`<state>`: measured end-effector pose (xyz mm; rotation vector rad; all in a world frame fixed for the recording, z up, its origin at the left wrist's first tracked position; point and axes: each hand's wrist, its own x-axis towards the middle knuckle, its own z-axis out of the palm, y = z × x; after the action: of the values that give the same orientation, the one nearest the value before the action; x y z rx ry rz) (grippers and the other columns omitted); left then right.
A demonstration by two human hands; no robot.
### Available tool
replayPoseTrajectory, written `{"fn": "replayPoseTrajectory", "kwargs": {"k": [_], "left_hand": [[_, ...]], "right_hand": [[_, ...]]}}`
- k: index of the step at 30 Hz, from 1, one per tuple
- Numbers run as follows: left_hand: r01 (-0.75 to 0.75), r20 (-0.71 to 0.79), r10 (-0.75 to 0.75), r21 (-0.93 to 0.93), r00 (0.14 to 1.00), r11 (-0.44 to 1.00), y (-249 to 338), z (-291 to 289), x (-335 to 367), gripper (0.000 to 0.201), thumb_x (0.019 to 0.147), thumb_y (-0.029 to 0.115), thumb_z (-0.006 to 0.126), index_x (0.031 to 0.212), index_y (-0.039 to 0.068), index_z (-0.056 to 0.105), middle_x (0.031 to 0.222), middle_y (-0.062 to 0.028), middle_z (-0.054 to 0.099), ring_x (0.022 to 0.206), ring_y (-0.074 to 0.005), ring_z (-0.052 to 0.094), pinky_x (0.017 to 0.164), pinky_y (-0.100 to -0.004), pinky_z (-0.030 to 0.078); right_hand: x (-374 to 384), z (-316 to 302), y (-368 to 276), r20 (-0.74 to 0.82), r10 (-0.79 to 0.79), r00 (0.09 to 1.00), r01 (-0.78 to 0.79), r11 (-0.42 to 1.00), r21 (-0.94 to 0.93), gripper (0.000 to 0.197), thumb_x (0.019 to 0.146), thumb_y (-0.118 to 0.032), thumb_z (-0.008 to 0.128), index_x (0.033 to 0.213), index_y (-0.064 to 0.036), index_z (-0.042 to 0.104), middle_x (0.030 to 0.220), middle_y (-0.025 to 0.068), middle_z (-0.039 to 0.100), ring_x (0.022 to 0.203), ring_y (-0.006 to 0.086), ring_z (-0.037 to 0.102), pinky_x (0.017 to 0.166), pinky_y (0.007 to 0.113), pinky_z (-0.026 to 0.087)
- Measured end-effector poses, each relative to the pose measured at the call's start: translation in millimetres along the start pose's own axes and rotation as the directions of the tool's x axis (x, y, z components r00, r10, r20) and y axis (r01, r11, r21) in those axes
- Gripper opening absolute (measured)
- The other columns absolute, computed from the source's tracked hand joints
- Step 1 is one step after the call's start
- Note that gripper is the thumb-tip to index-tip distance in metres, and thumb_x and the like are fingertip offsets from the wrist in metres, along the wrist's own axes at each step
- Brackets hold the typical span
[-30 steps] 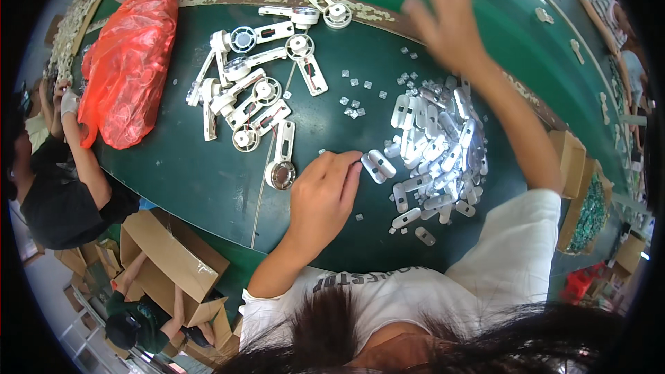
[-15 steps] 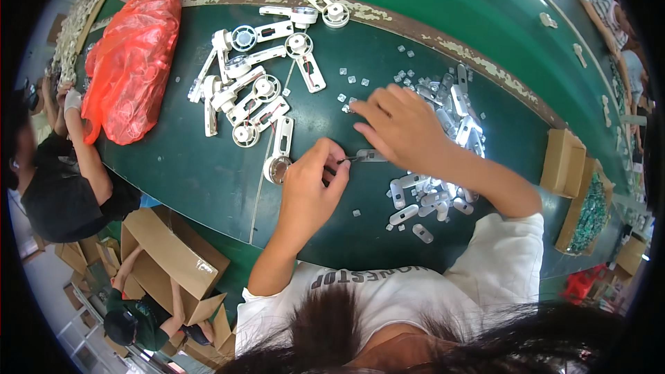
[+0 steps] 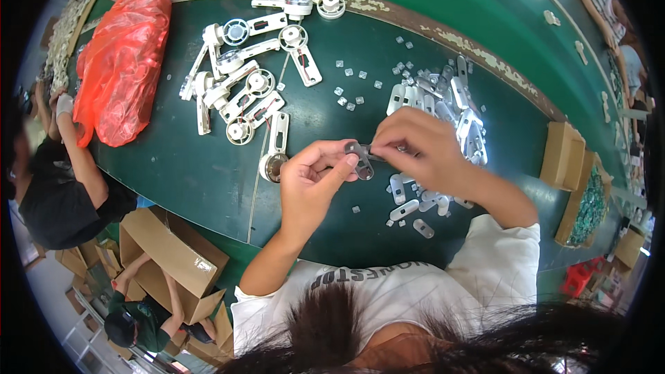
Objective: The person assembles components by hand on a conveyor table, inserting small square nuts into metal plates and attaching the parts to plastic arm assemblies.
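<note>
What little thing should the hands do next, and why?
Maybe the left hand should steady the oblong translucent cover: it has that cover pinched, and the right hand is right by its edge. Whether the right hand pinches anything, I can't tell.

My left hand (image 3: 312, 176) and my right hand (image 3: 424, 147) stand almost tip to tip, both in a pinch.
I have the left forearm (image 3: 273, 263) slanting up from below, a little to the right, with its wrist nearly straight; the thumb reaches rightward, opposite the bent index finger, and the other fingers are curled. My right forearm (image 3: 504, 199) slants up and leftward from the bent elbow; the back of this hand faces upward, and its thumb and index finger come close together, pointing toward the left fingertips.
</note>
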<state>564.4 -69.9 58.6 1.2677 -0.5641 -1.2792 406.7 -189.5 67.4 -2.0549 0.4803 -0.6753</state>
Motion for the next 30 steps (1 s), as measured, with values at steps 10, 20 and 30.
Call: {"fn": "replayPoseTrajectory", "kwargs": {"k": [10, 20, 30], "left_hand": [[0.112, 0.11, -0.089, -0.222, 0.99, 0.969, -7, 2, 1, 0.018, 0.086, -0.002, 0.058, 0.104, -0.005, 0.056, 0.099, -0.0122, 0.063, 0.087, -0.0133, 0.062, 0.079, -0.0269, 0.053], [0.045, 0.0, -0.046, -0.27, 0.999, 0.962, -10, 14, -1, 0.011, 0.086, -0.006, 0.054, 0.096, -0.002, 0.052, 0.102, -0.0139, 0.061, 0.092, -0.0158, 0.062, 0.084, -0.0316, 0.053], [0.253, 0.196, -0.175, -0.515, 0.965, 0.819, -7, 10, 3, 0.013, 0.089, -0.001, 0.052, 0.102, -0.001, 0.052, 0.106, -0.0124, 0.061, 0.096, -0.0172, 0.062, 0.083, -0.0325, 0.054]], "right_hand": [[-15, 7, 4, 0.047, -0.348, 0.936, 0.35, 0.916, -0.196, 0.026, 0.065, 0.003, 0.068, 0.09, 0.0, 0.064, 0.091, 0.0129, 0.06, 0.073, 0.0229, 0.058, 0.056, 0.028, 0.045], [-18, 15, -2, 0.019, -0.563, 0.827, 0.44, 0.626, -0.644, 0.02, 0.062, -0.01, 0.064, 0.079, -0.0002, 0.064, 0.09, 0.0075, 0.059, 0.074, 0.0207, 0.054, 0.063, 0.03, 0.044], [-10, 8, 2, -0.075, -0.244, 0.967, 0.227, 0.955, -0.191, 0.027, 0.061, -0.001, 0.073, 0.086, -0.0067, 0.064, 0.086, 0.0037, 0.055, 0.078, 0.021, 0.047, 0.067, 0.032, 0.039]]}}
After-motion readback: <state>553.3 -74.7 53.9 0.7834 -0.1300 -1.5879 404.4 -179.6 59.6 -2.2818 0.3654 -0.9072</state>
